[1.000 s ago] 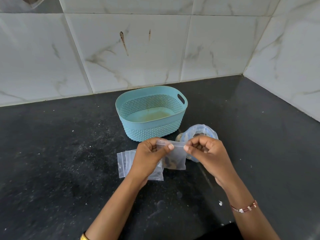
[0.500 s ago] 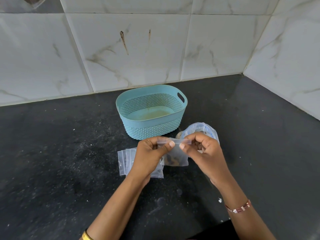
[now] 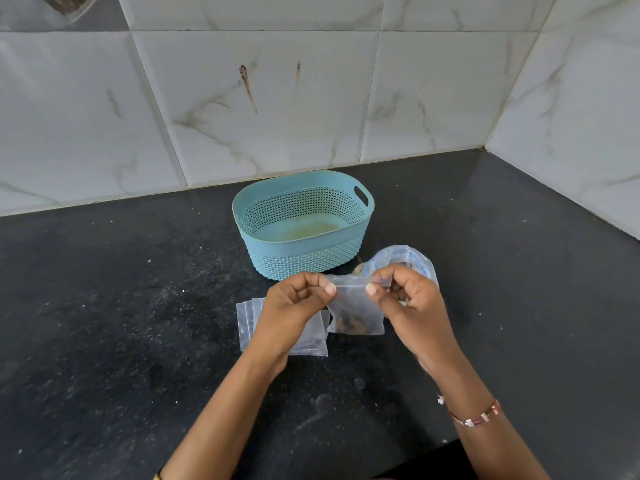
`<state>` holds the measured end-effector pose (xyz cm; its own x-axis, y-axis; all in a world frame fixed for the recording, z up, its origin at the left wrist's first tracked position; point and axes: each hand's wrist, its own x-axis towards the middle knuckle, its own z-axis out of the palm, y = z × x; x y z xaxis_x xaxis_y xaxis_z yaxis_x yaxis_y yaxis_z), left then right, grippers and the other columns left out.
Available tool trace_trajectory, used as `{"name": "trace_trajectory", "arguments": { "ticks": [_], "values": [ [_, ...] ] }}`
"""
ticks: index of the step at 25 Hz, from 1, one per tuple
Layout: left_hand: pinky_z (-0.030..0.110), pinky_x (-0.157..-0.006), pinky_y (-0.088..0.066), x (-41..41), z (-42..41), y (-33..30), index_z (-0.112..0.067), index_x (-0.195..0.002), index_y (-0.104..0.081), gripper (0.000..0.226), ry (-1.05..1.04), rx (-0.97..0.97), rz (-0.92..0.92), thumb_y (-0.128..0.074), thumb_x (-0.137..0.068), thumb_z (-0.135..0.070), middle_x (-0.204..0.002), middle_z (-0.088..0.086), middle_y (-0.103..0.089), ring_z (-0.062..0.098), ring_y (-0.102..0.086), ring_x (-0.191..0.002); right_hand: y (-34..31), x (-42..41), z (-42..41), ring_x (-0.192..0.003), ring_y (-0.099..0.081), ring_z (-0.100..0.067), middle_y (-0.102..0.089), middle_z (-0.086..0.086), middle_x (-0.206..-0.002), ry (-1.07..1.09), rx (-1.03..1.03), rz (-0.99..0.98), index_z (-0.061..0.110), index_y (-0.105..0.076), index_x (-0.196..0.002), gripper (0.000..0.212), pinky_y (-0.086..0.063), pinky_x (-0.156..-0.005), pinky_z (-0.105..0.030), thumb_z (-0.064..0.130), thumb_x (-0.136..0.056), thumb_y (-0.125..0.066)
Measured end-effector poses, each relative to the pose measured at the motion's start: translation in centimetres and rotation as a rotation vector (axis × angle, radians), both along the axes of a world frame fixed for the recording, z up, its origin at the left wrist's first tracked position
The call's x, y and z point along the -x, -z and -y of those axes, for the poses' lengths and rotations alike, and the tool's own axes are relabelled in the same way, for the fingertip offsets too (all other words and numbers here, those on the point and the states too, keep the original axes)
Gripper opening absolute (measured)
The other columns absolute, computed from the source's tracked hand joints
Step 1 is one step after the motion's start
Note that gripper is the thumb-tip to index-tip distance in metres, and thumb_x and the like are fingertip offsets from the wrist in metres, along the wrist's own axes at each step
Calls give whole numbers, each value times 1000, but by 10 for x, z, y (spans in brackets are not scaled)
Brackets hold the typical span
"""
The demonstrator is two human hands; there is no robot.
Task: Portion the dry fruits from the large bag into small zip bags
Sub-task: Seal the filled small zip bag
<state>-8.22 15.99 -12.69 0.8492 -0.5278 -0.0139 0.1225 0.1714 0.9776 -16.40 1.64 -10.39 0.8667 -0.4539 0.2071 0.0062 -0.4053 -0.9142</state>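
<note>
I hold a small clear zip bag (image 3: 356, 306) upright above the black counter, with brown dry fruits sitting at its bottom. My left hand (image 3: 294, 306) pinches the left end of its zip strip and my right hand (image 3: 405, 299) pinches the right end. Behind my right hand lies the large clear bag (image 3: 405, 256) with blue print, partly hidden. A stack of empty small zip bags (image 3: 247, 323) lies flat on the counter under my left hand.
A teal perforated basket (image 3: 304, 261) stands just behind the bags, nothing in it. White marbled tile walls close off the back and the right side. The dusty black counter (image 3: 121, 323) stretches to the left and toward me.
Both hands have kept their grip on the small bag's top. My right hand's pinch has slid along the zip strip and now sits near its right end.
</note>
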Motion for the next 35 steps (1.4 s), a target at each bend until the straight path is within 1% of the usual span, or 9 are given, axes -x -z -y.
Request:
{"name": "trace_trajectory", "arguments": {
  "ticks": [7,10,13,16,18,20,27,31,35],
  "values": [
    [8,-61,-47,2,4,-3,-11,-70,-65,20,-89,-5,50,-61,-81,6,-59,-12,-66,-3,-61,-61,4,0,4,-70,-55,-3,-63,13,-71,-40,-33,13,28,-62,-74,19,-46,-64,-17,12,-83,-65],
    [9,-61,-48,3,4,-4,-10,-71,-65,19,-81,-4,48,-61,-80,6,-60,-11,-67,-2,-62,-61,4,0,5,-69,-55,-2,-64,12,-70,-116,-3,32,20,-66,-74,3,-44,-62,-13,21,-77,-67],
    [11,-63,-49,5,6,-4,-11,-71,-66,18,-76,-15,42,-62,-80,5,-63,-9,-67,0,-62,-64,6,-3,3,-71,-56,-2,-62,9,-69,-112,85,66,11,-66,-76,14,-42,-63,-9,24,-75,-62],
    [13,-66,-49,6,6,-3,-13,-73,-65,18,-48,-40,64,-60,-84,0,-70,-3,-64,11,-58,-71,8,-5,1,-75,-56,-4,-60,12,-70,-100,124,91,18,-63,-73,5,-42,-67,-9,21,-76,-60],
    [17,-68,-47,7,6,-4,-14,-77,-63,14,-20,-41,76,-59,-86,-4,-74,1,-61,18,-54,-76,8,-5,1,-78,-56,-5,-60,12,-70,-109,139,93,28,-59,-71,10,-42,-70,-8,20,-77,-60],
    [18,-70,-48,7,5,-4,-14,-79,-64,12,0,-15,67,-59,-85,-5,-76,1,-61,19,-55,-78,8,-5,1,-80,-57,-4,-61,11,-72,-111,132,89,28,-58,-72,17,-42,-72,-6,14,-80,-63],
    [10,-66,-47,4,0,-3,-13,-74,-61,17,-57,25,82,-60,-82,1,-63,-14,-62,-1,-57,-66,7,-2,5,-75,-56,7,-62,21,-70,-102,64,57,19,-61,-73,17,-40,-68,-4,5,-83,-63],
    [10,-67,-47,3,0,-3,-14,-77,-62,15,-34,24,96,-60,-82,1,-66,-14,-63,-1,-57,-67,5,-1,5,-76,-57,2,-62,9,-71,-115,76,42,15,-62,-75,11,-42,-69,-7,6,-83,-64],
    [10,-66,-47,3,3,-4,-15,-77,-62,18,-32,-26,113,-58,-85,0,-70,-9,-61,-3,-55,-65,4,-1,4,-74,-56,1,-61,17,-75,-133,78,37,19,-61,-72,16,-42,-68,-8,6,-83,-63]
  ]
}}
